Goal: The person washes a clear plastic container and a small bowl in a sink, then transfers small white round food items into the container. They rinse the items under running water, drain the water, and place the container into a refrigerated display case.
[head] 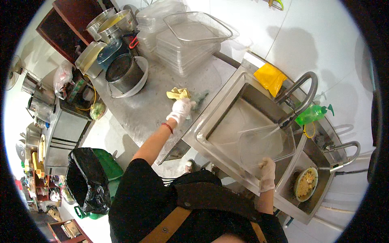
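My left hand [179, 111], in a thin pale glove, is down at the steel worktop [121, 111]. It meets a crumpled yellow cloth [177, 93], and a blurred dark green scouring pad [200, 98] lies by its fingertips; whether the fingers close on either is hidden. Over the large sink basin [225, 133], my gloved right hand [267, 173] grips the near edge of a clear plastic container [261, 145], which is tilted beneath the curved tap [307, 88]. A pale streak, apparently water, runs from the spout towards it.
Stacked clear containers [182, 51] carry a wire-mesh basket [197, 27] at the back. A dark pot [124, 74] sits in a white bowl [142, 82]. Behind the sink are a yellow packet [270, 79] and green pump bottle [313, 114]. The smaller basin holds a bowl of food scraps [307, 183]. A black-lined bin [88, 179] stands left.
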`<state>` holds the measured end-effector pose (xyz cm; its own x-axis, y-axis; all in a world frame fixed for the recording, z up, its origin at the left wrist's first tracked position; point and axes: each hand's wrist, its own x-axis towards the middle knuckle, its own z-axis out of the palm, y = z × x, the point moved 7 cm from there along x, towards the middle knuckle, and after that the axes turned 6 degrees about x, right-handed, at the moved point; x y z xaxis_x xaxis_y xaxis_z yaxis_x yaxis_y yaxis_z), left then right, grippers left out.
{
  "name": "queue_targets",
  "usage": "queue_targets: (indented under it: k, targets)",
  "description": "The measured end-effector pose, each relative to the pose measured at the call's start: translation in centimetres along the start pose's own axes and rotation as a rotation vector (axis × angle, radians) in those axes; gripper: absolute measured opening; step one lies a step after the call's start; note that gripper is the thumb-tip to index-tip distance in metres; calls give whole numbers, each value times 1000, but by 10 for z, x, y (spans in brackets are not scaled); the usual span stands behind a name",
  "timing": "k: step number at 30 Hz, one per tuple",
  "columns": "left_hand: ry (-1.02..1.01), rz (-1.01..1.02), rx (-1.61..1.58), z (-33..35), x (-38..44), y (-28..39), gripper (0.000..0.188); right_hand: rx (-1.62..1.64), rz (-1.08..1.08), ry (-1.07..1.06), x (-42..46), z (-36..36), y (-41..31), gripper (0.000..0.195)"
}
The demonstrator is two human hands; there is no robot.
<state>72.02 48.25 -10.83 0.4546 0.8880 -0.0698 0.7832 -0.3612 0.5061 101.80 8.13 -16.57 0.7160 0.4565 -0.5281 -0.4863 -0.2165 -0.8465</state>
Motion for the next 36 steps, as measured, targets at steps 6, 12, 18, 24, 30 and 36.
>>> queue_targets:
  k: [6, 12, 18, 24, 30, 36]
  targets:
    - [-62, -194, -705, -58, 23, -11, 27, 33, 18, 51, -2, -5, 7, 18]
    - [-30, -65, -729, -107, 24, 6, 25, 16, 61, 44, 2, -6, 12, 16]
    - [-193, -71, -778, -110, 21, 21, 25, -60, 135, 93, -11, -6, -2, 17]
    - [27, 233, 612, -14, 68, -84, 31, -68, 150, 109, -14, 4, -7, 18]
    - [62, -55, 394, -3, 41, -62, 28, -226, 125, 21, -5, -10, -2, 17]
    - [24, 54, -684, -118, 8, 7, 19, -67, 24, -9, -4, 2, -12, 17]
